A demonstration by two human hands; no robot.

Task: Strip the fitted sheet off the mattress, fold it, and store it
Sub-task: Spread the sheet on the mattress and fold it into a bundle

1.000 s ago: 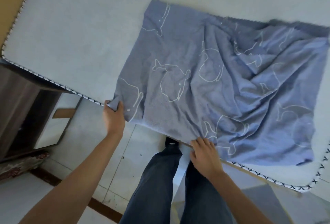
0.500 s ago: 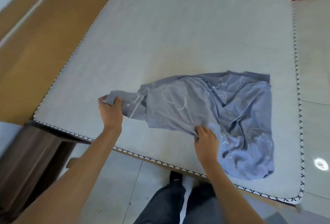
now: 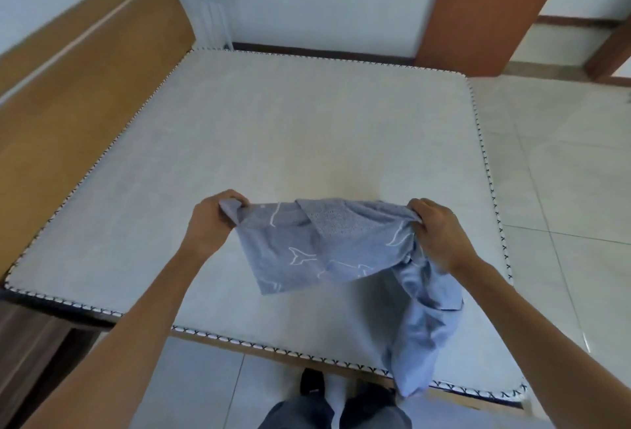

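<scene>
While the mattress lies bare, the person holds the blue sheet in the air above its near edge, so the folding step looks to be in hand. The left hand has its fingers clenched on one upper corner. The right hand grasps a bunched part of the top edge, and a loose tail hangs past the mattress edge towards the floor. The next move probably calls for finding matching corners, drawing the top edge taut and gathering up that tail.

No legible text or labels
</scene>
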